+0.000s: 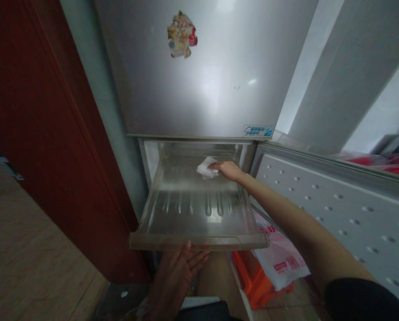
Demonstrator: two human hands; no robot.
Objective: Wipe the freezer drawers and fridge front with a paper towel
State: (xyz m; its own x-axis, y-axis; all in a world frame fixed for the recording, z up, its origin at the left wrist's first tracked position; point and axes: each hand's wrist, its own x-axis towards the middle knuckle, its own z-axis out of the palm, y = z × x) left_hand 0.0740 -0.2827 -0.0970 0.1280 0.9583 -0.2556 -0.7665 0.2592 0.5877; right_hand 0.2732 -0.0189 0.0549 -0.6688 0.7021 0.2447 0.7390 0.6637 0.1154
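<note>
A clear plastic drawer (199,241) is pulled out of the fridge's lower compartment. Near the back of it, my right hand (229,170) presses a folded white cloth or tissue (206,168) against the drawer's inside, fingers closed on it. My left hand (185,264) is at the drawer's front edge from below, palm up and fingers spread, with nothing seen in it. Ridges show in the drawer floor.
The upper fridge door (206,89) is closed, with a sticker on it. The lower door (319,205) stands open at the right. An orange stool (258,285) with a white plastic bag (284,258) is below it. A red-brown door frame (69,147) rises at the left.
</note>
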